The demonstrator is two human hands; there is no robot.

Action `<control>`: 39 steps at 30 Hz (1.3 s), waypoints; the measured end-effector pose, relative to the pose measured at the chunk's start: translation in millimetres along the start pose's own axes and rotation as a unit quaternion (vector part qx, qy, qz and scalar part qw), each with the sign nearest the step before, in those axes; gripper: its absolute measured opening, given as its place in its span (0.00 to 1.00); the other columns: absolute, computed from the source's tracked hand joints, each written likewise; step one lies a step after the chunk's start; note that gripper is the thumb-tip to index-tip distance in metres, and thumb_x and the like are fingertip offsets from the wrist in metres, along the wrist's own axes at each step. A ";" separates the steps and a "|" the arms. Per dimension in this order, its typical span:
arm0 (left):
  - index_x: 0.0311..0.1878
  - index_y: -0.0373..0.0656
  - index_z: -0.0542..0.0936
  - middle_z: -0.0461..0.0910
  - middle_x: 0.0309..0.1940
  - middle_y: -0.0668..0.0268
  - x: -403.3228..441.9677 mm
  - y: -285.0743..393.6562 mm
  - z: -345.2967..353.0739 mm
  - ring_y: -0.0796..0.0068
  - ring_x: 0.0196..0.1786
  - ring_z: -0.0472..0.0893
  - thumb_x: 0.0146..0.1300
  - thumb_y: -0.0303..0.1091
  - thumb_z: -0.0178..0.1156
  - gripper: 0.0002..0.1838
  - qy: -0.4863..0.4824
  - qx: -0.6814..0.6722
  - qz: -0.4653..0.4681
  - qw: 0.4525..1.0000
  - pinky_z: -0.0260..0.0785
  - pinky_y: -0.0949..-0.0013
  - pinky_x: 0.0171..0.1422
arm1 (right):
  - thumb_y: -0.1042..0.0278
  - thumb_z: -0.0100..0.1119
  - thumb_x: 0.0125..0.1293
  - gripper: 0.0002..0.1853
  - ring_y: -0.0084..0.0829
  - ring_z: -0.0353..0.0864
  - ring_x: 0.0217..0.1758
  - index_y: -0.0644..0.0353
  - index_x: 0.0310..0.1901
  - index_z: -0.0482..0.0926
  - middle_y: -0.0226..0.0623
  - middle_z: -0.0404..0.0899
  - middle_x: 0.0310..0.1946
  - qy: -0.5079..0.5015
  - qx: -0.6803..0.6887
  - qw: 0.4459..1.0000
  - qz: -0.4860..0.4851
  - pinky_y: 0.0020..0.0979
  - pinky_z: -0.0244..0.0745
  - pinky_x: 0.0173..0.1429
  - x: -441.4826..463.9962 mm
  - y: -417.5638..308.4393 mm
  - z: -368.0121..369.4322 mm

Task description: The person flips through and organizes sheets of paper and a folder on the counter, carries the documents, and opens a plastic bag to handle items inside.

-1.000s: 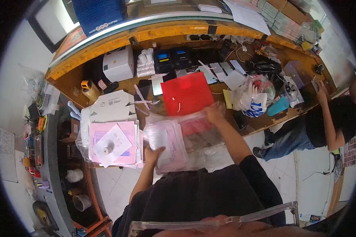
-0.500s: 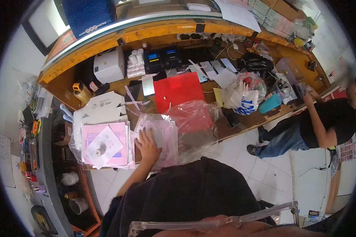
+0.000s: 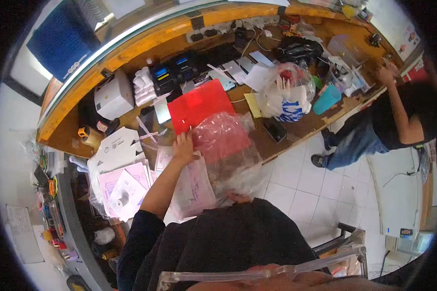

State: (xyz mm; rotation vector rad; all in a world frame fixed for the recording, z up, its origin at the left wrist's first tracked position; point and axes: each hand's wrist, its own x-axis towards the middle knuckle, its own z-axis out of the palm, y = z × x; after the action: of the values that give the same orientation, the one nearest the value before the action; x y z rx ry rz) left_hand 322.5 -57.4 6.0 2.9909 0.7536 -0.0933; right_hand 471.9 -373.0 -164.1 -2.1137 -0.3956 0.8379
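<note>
My left hand (image 3: 183,147) rests with its fingers extended at the far edge of a stack of pink printed papers (image 3: 195,186) under clear plastic, close to the lower corner of a red sheet (image 3: 201,104). A crumpled clear plastic bag (image 3: 235,174) covers the lower part of that sheet and spreads toward my body. Only a small part of my right hand (image 3: 239,198) shows, at the bag's near edge against my dark shirt; its fingers are mostly hidden. Left of my forearm, a small white roll (image 3: 122,200) sits on a white slip over more pink papers (image 3: 112,177).
At the back stand a white printer (image 3: 114,96), white rolls (image 3: 143,85) and black devices with blue screens. Several phones lie beyond the red sheet. To the right are a stuffed plastic bag (image 3: 291,99), a teal cup (image 3: 327,99) and another person (image 3: 398,114).
My left hand has moved away from my body, from the middle of the pink papers to their far edge. Part of my right hand has come into view. The view has turned and shifted.
</note>
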 end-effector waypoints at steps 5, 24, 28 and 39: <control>0.56 0.38 0.64 0.70 0.50 0.49 12.0 -32.2 39.4 0.56 0.52 0.72 0.34 0.45 0.71 0.44 -0.090 -0.196 -0.040 0.976 0.61 0.51 0.57 | 0.58 0.53 0.57 0.15 0.36 0.77 0.37 0.62 0.38 0.77 0.44 0.79 0.34 0.104 0.060 0.991 -0.050 0.32 0.70 0.44 -4.5 -24.3 19.4; 0.53 0.39 0.70 0.76 0.42 0.62 -94.9 -41.6 2.9 0.73 0.44 0.74 0.52 0.26 0.59 0.22 0.103 -0.737 -0.084 0.663 0.67 0.71 0.47 | 0.68 0.56 0.57 0.15 0.30 0.76 0.36 0.59 0.46 0.70 0.33 0.77 0.35 -0.106 0.551 0.813 -0.158 0.33 0.69 0.45 -114.8 -264.4 55.8; 0.44 0.38 0.75 0.77 0.37 0.66 -140.5 -46.6 -49.2 0.75 0.43 0.74 0.51 0.27 0.61 0.15 -0.076 -0.701 -0.081 0.705 0.66 0.71 0.48 | 0.68 0.56 0.57 0.16 0.30 0.75 0.38 0.59 0.47 0.70 0.33 0.76 0.36 -0.166 0.544 0.807 -0.158 0.32 0.68 0.46 -123.4 -266.5 73.2; 0.38 0.40 0.72 0.73 0.35 0.67 -172.0 -68.7 -64.8 0.72 0.39 0.73 0.43 0.25 0.65 0.16 -0.063 -0.811 0.219 0.539 0.65 0.71 0.47 | 0.67 0.56 0.58 0.18 0.30 0.72 0.43 0.59 0.50 0.68 0.34 0.74 0.41 -0.259 0.534 0.776 -0.214 0.31 0.66 0.50 -147.5 -355.3 277.4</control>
State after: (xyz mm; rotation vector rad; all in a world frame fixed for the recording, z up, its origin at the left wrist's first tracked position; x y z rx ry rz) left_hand 141.6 -73.6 80.3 1.1734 -0.1227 0.2699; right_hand 177.0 -70.7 51.8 -0.6768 -0.4914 1.0149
